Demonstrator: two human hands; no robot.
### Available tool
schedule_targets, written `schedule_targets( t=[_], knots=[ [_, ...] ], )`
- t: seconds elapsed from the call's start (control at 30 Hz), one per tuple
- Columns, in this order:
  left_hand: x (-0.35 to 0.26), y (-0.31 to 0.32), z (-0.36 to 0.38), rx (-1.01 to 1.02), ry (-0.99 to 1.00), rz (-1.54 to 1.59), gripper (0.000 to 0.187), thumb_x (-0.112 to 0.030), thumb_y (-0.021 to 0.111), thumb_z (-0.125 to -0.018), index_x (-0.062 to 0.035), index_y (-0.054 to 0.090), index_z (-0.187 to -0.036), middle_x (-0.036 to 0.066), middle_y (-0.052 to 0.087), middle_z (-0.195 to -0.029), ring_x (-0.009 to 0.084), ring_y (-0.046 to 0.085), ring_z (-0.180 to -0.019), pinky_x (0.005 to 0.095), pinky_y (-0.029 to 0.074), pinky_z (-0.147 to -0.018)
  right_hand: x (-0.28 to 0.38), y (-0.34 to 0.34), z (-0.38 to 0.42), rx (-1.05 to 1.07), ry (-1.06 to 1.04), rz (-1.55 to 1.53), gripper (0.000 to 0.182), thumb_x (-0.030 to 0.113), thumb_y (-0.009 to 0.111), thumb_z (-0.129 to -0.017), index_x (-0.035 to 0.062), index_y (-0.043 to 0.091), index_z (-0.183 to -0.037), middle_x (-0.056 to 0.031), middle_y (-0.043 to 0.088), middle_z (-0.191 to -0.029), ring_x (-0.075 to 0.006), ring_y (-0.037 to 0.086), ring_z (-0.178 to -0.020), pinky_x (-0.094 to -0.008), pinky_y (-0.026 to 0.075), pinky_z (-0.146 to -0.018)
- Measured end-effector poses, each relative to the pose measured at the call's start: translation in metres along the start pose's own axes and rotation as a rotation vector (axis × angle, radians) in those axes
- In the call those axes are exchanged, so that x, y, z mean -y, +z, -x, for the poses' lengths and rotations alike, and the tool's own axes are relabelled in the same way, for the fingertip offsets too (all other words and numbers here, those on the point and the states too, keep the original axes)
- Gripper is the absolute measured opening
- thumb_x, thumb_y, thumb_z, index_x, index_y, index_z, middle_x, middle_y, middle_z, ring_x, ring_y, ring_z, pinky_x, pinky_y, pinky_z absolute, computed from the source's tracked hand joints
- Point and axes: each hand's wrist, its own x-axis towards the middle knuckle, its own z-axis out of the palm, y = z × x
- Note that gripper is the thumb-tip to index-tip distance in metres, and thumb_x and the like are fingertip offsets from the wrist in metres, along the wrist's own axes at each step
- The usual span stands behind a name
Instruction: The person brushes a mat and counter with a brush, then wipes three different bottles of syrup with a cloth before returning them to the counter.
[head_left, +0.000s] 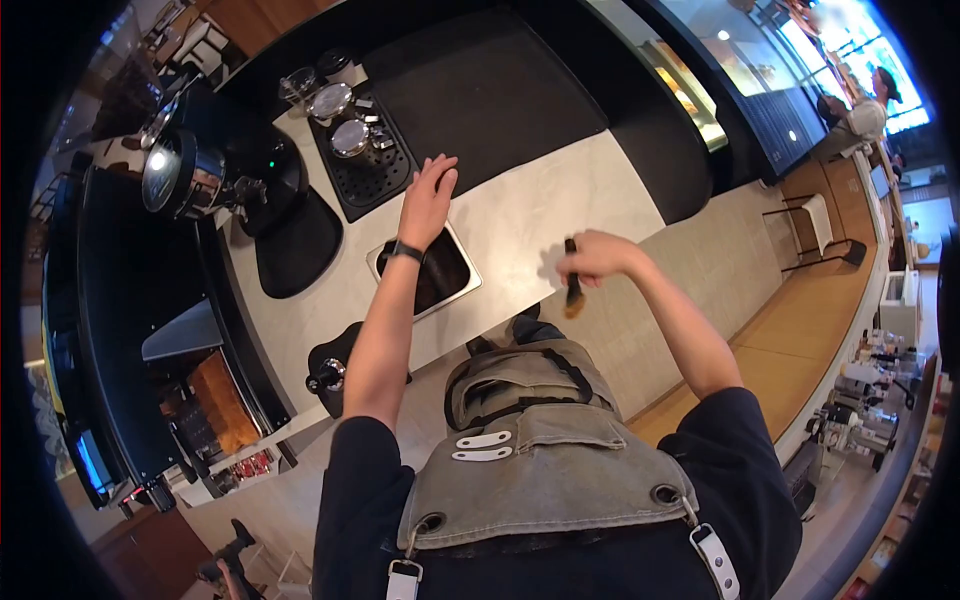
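Note:
My left hand [430, 203], with a dark band at the wrist, reaches over the pale counter [540, 205] beside the black drip tray [378, 182]. Its fingers are stretched out and hold nothing. Below that wrist, a metal-rimmed bin [462, 290] set in the counter shows a dark inside, partly hidden by my forearm. My right hand [597, 257] is closed round the dark handle of a brush [573, 297] near the counter's front edge. The brush's brown bristles point down toward me.
Two metal-topped items [350, 138] stand on the drip tray. At the left are a grinder [270, 175] and a black machine [120, 320]. A black mat [480, 90] covers the counter's back. A tamping stand [330, 370] sits at the front edge. A person [868, 112] is far right.

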Motion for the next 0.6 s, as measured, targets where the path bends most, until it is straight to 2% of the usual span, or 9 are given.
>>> schedule_targets(
  t=[0.07,0.17,0.2,0.27,0.37,0.43,0.5,0.57,0.6],
  knots=[
    [-0.035,-0.031,0.031,-0.005,-0.136,0.208,0.035,-0.026,0.056,-0.108,-0.0053,0.066,-0.135,0.014,0.068,-0.137,0.0264,0.059,-0.133,0.0361,0.041,-0.114,0.022,0.001,0.014,0.03,-0.027,0.13,0.04,0.036,0.06,-0.094,-0.0005,0.076,-0.091,-0.0111,0.069,-0.064,-0.0198,0.067,-0.061,-0.0359,0.053,-0.066],
    [-0.055,-0.048,0.083,-0.044,-0.225,0.399,0.032,-0.02,0.058,-0.108,0.0024,0.067,-0.13,0.011,0.074,-0.123,0.0159,0.067,-0.115,0.0284,0.048,-0.103,0.061,0.009,-0.022,-0.435,-0.252,-0.306,0.04,0.039,0.06,-0.094,0.002,0.077,-0.09,-0.0116,0.069,-0.063,-0.022,0.068,-0.061,-0.0381,0.053,-0.066],
    [-0.056,-0.052,0.1,-0.043,-0.236,0.458,0.031,-0.019,0.058,-0.108,0.003,0.068,-0.127,0.011,0.073,-0.123,0.0163,0.066,-0.116,0.0293,0.048,-0.104,0.072,0.02,-0.041,-0.457,-0.279,-0.345,0.04,0.039,0.061,-0.095,0.0019,0.077,-0.091,-0.0111,0.069,-0.064,-0.0212,0.066,-0.059,-0.0375,0.052,-0.064],
    [-0.059,-0.058,0.131,-0.056,-0.248,0.432,0.03,-0.019,0.06,-0.107,0.0015,0.069,-0.126,0.012,0.076,-0.118,0.0169,0.07,-0.11,0.03,0.051,-0.098,0.08,0.047,-0.08,-0.502,-0.334,-0.422,0.04,0.039,0.062,-0.096,0.0015,0.077,-0.092,-0.0101,0.069,-0.065,-0.0197,0.062,-0.056,-0.0362,0.05,-0.062],
    [-0.067,-0.076,0.179,-0.054,-0.298,0.332,0.03,-0.02,0.062,-0.106,0.0006,0.07,-0.125,0.013,0.077,-0.114,0.0194,0.073,-0.107,0.0312,0.053,-0.096,0.073,0.091,-0.055,-0.524,-0.337,0.0,0.041,0.039,0.058,-0.097,0.0023,0.077,-0.099,-0.0204,0.069,-0.069,-0.035,0.072,-0.072,-0.0436,0.055,-0.073],
    [-0.068,-0.084,0.204,-0.068,-0.324,0.298,0.03,-0.021,0.063,-0.105,0.0001,0.07,-0.125,0.014,0.077,-0.115,0.0209,0.073,-0.108,0.032,0.054,-0.096,0.07,0.103,0.006,-0.405,-0.356,0.1,0.042,0.036,0.057,-0.098,-0.0008,0.075,-0.094,-0.0232,0.068,-0.069,-0.0396,0.071,-0.072,-0.0461,0.056,-0.073],
    [-0.068,-0.087,0.227,-0.091,-0.356,0.313,0.03,-0.021,0.064,-0.104,-0.0003,0.07,-0.125,0.015,0.077,-0.116,0.0223,0.073,-0.111,0.0327,0.053,-0.097,0.059,0.087,0.038,-0.016,-0.099,0.178,0.043,0.037,0.057,-0.097,-0.0014,0.076,-0.091,-0.0198,0.069,-0.066,-0.032,0.072,-0.069,-0.0414,0.057,-0.071],
    [-0.075,-0.09,0.241,-0.051,-0.392,0.34,0.03,-0.02,0.063,-0.104,-0.0005,0.07,-0.125,0.016,0.077,-0.118,0.0238,0.073,-0.113,0.0335,0.053,-0.099,0.063,0.059,0.047,-0.159,0.053,-0.055,0.044,0.038,0.058,-0.098,-0.0009,0.077,-0.09,-0.015,0.069,-0.063,-0.022,0.073,-0.07,-0.035,0.055,-0.068],
    [-0.077,-0.088,0.243,-0.04,-0.38,0.352,0.03,-0.02,0.063,-0.104,-0.0005,0.07,-0.125,0.016,0.077,-0.118,0.0242,0.072,-0.114,0.0337,0.053,-0.099,0.059,0.047,0.035,-0.314,-0.001,-0.141,0.044,0.039,0.059,-0.098,-0.0006,0.077,-0.093,-0.0137,0.07,-0.065,-0.0184,0.073,-0.071,-0.0324,0.054,-0.067]
  ],
)
